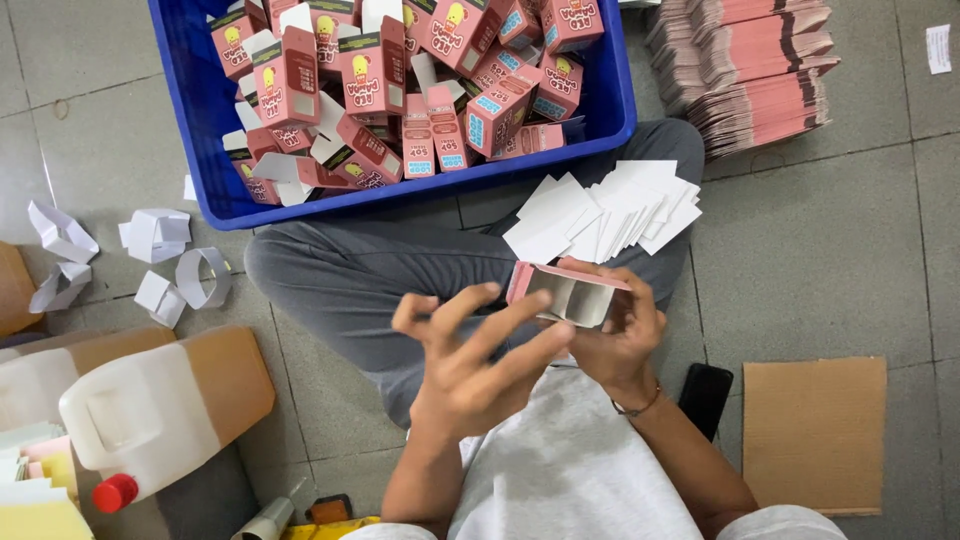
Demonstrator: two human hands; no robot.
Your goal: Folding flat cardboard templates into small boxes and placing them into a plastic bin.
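Both hands are up over the lap w/ one small pink carton (pixel 568 293) between them. Right hand (pixel 622 330) is curled around the carton, fingers pinching its far side and thumb under it, so it's got the box properly. Left hand (pixel 478 365) is spread wide, fingers fanned out, fingertips just reaching the carton's near edge, not gripping anything afaict. Carton is popped into a tube shape, open end facing up at the cam, grey inside showing; can't tell if the bottom flaps are tucked yet. Progress-wise, judging from how stuff lies: blue crate (pixel 190 90) just beyond the hands, past the knees, is already heaped w/ folded pink boxes (pixel 400 90), so a good chunk looks done. Still left tho: big stack of flat pink blanks (pixel 760 70) on the floor beyond and to the right of the hands, plus a fan of small white cards (pixel 600 210) lying on the knee right above the carton. Left of the hands there's white paper scraps (pixel 150 255) on the floor, and nearer in, a white jug w/ red cap (pixel 140 425). Dark phone (pixel 706 395) sits just beside the right wrist, brown cardboard sheet (pixel 815 430) further right.
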